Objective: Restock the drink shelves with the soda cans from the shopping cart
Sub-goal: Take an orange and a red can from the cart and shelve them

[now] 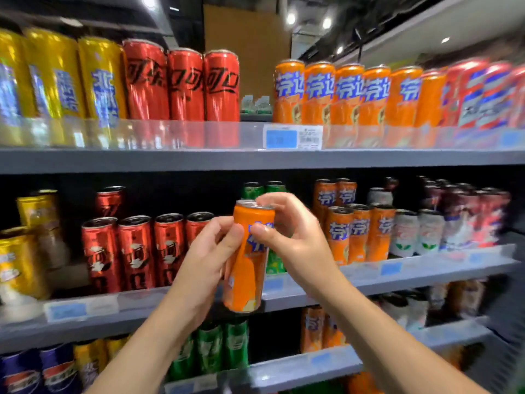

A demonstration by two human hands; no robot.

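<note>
A tall orange soda can (247,268) is held upright in front of the middle shelf (312,291). My left hand (207,251) grips its left side with the thumb across the label. My right hand (289,234) holds the can from the right, fingers curled over its top rim and thumb on the label. More orange cans (360,231) stand on the middle shelf just to the right. On the top shelf (255,160) a row of orange cans (346,95) stands at the right, with a gap to its left. The shopping cart is out of view.
Red cola cans (136,251) fill the middle shelf at left, green cans (264,189) stand behind the held can, white cans (417,231) sit further right. Yellow cans (59,75) and red cans (181,83) line the top shelf. Green cans (216,348) occupy the lower shelf.
</note>
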